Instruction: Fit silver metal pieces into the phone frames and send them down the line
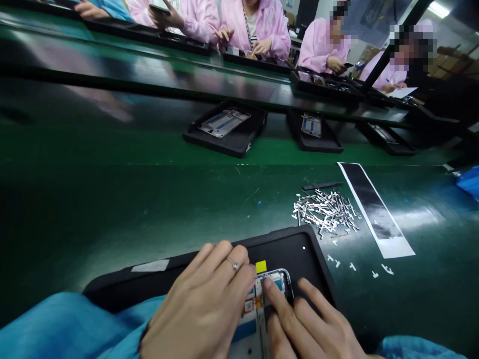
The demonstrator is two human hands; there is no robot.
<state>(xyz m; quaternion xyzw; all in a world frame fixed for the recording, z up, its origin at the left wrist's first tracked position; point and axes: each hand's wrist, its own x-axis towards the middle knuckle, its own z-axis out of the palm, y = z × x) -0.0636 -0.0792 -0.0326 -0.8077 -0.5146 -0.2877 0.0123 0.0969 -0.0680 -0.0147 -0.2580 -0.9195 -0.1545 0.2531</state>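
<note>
A partly assembled phone frame (249,326), with silver edges, blue strips and an orange flex cable, lies in a black tray (295,259) in front of me. My left hand (209,299), with a ring on one finger, covers the frame's left side. Its fingers are bent together and their tips are hidden, so I cannot tell what they pinch. The index fingertip of my right hand (310,319) presses on the frame near its top end; the other fingers are spread apart. A small yellow tab (261,266) shows at the frame's top edge.
Right of the tray lie a pile of small metallic strips (325,212), a dark thin tool (322,186) and a black-and-white sheet (374,209). Several loose white T-shaped pieces (352,267) are scattered nearby. Beyond are black trays with phone frames (224,122) and co-workers in pink (258,30).
</note>
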